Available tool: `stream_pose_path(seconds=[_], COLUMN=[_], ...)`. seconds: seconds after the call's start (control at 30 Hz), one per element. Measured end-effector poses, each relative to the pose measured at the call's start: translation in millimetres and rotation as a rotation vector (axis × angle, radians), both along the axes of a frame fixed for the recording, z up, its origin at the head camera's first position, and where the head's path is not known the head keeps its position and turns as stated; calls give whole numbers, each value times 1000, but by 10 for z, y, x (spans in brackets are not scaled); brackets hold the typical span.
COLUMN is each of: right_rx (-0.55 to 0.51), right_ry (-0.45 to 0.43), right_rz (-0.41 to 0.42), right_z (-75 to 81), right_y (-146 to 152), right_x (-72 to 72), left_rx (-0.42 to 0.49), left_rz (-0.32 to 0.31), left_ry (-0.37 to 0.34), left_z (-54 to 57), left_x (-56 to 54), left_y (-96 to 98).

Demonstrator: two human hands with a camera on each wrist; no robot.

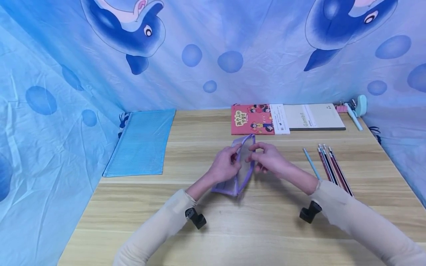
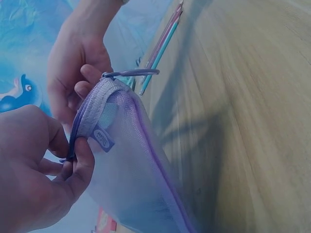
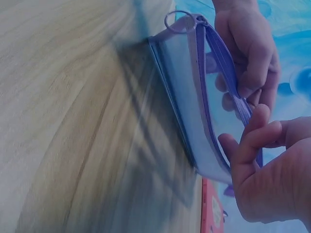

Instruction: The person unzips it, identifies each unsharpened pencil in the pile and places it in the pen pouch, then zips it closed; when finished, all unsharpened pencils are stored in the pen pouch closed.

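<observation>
A translucent purple zip pouch stands over the wooden table in front of me, its zipper mouth spread apart. My left hand pinches the left rim between thumb and fingers; in the left wrist view, that pinch is on the zipper edge near a small purple label. On the opposite side my right hand has its fingers curled over the right rim, some reaching into the mouth. A purple ring hangs at the zipper's end. The pouch's lower inside is partly hidden by my hands.
Several pencils lie to the right, with a light blue one apart. Behind are a red book and a pale notebook, with a blue pen farther right. A blue mesh folder lies at left.
</observation>
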State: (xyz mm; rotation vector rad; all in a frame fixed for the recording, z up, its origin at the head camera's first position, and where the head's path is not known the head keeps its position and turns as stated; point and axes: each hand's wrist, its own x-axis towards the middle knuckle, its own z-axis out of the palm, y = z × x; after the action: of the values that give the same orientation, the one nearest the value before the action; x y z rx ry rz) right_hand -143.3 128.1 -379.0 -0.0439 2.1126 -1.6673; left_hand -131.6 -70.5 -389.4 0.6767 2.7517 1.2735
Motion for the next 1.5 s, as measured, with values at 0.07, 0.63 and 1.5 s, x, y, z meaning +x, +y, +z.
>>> stream_pose_path(seconds=[0.07,0.63,1.5], right_rx=[17,281,661], right_ry=[4,54,169], right_rz=[15,37,106], right_z=[16,109,-61], right_y=[60,1198,1942], right_x=[-4,-32,-23], left_rx=[-9,19,14], left_rz=[0,-4,-5], left_ry=[17,11,33], left_z=[-5,-40,-46], left_x=[-3,-6,-24], left_y=[-3,-9,10])
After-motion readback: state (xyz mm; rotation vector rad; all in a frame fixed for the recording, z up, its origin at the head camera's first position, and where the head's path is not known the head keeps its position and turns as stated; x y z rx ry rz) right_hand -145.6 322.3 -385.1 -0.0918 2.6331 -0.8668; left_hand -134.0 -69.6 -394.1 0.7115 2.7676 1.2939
